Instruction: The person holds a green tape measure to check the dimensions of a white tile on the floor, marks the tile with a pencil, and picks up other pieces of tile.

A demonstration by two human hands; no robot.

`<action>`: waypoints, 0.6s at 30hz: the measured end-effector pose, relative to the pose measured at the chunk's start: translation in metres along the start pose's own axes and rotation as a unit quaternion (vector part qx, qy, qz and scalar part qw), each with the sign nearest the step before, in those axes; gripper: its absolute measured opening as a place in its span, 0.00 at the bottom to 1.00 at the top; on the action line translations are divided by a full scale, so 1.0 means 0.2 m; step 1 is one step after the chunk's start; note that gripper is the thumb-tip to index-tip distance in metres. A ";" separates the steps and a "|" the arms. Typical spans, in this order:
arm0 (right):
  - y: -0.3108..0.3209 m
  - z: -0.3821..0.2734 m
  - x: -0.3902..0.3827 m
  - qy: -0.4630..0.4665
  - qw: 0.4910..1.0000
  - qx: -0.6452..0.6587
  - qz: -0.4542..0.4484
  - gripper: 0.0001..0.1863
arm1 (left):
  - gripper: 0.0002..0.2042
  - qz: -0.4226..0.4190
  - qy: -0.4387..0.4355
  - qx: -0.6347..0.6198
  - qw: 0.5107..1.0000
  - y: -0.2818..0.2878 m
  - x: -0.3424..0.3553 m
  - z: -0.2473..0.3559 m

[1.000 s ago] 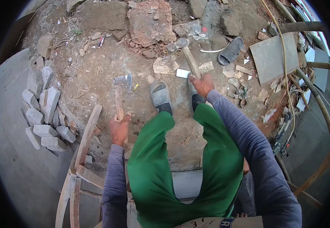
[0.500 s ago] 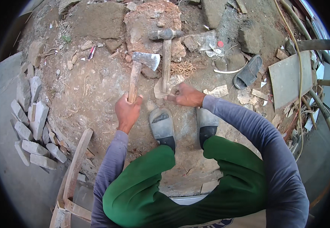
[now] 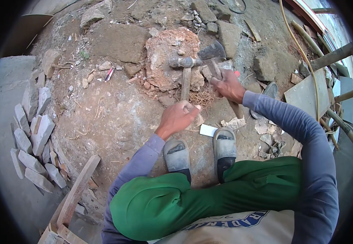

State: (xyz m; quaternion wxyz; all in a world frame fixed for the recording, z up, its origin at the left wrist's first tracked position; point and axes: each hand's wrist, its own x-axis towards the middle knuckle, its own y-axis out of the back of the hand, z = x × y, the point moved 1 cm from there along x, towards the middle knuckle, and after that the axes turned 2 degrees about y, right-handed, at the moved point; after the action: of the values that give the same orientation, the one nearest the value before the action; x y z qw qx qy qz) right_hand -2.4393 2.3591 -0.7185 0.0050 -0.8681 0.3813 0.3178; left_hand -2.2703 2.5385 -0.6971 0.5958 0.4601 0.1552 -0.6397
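My right hand (image 3: 230,86) is closed round the wooden handle of a hatchet (image 3: 212,51). The hatchet's dark blade points away from me, over the right edge of a reddish rock (image 3: 157,48); its handle end sticks out below the hand. A hammer (image 3: 186,79) lies with its metal head over the rock and its wooden handle toward me. My left hand (image 3: 178,118) is closed about the near end of that handle, which it hides. Brown tangled fibre (image 3: 200,99) lies between the hands.
Grey stone slabs (image 3: 42,132) are heaped at left, above a wooden frame (image 3: 79,189). A white card-like piece (image 3: 208,130) lies by my right slipper (image 3: 225,147). A loose slipper (image 3: 270,90), a grey board (image 3: 308,95) and a yellowish hose (image 3: 306,57) are at right.
The hatchet has passed from my left hand to my right and moved right. My left hand has come to the hammer's handle, where my right hand was. The white piece now shows.
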 end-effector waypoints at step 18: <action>0.09 0.52 -0.37 0.007 0.993 -0.113 -0.019 0.16 | 0.09 0.042 -0.102 -0.198 0.974 0.39 0.58 0.18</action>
State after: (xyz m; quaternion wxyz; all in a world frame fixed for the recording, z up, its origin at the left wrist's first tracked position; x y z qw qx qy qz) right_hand -2.5465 2.4207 -0.7569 -0.0891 -0.8723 0.3264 0.3529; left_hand -2.1983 2.4213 -0.7415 0.7141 0.2712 0.1983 -0.6142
